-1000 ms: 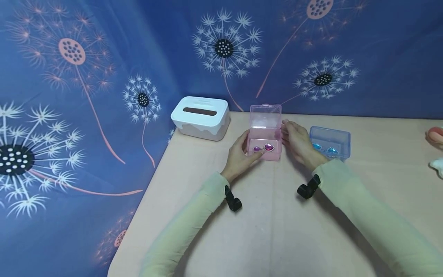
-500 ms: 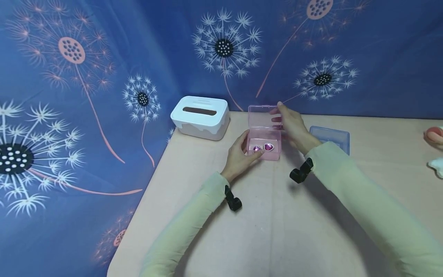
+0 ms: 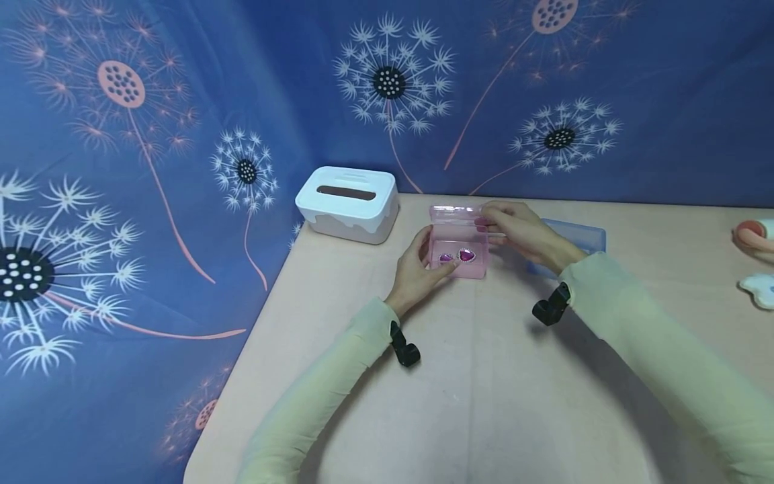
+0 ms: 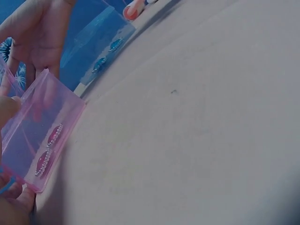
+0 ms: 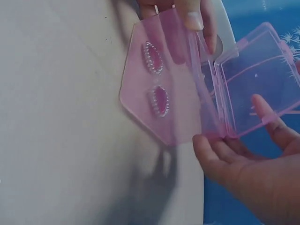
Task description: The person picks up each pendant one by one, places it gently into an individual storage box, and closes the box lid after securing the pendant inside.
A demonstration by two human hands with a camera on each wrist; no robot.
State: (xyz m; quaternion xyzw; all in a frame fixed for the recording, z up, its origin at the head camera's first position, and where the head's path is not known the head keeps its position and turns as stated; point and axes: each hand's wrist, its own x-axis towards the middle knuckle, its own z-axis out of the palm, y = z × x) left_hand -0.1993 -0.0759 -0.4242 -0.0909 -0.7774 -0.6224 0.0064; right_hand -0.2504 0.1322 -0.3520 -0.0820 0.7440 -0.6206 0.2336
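Now two hands on one pink box (image 3: 457, 252): left hand (image 3: 417, 269) grips base, right hand (image 3: 514, 228) pinches lid; two pink gems (image 3: 459, 256).

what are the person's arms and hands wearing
Both arms are covered by long, close-fitting sleeves of pale yellow-green fabric, the left sleeve and the right sleeve, each ending at the wrist. A small black camera mount is strapped at each wrist: one on the left, one on the right. The left hand and right hand are bare, with no gloves or rings visible.
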